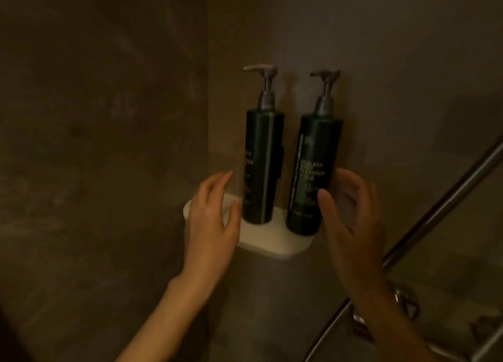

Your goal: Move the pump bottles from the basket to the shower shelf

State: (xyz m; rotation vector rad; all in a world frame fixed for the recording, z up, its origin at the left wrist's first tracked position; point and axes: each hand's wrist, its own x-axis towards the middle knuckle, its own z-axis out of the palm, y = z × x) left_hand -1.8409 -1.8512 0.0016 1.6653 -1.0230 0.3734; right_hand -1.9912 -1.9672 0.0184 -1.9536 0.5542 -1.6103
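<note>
Two dark green pump bottles stand upright on a small white corner shelf (pixel 272 243) fixed where two brown walls meet. The left bottle (pixel 262 165) has its grey pump spout pointing left; the right bottle (pixel 313 171) carries pale lettering. My left hand (pixel 212 220) is open just left of the left bottle, fingers apart, a small gap between them. My right hand (pixel 351 220) is open beside the right bottle, its thumb at or just off the bottle's lower side. The basket is out of view.
A metal shower rail (pixel 441 203) runs diagonally at the right, with a chrome fitting (pixel 402 299) and a hose below it. Dim brown walls enclose the corner on both sides.
</note>
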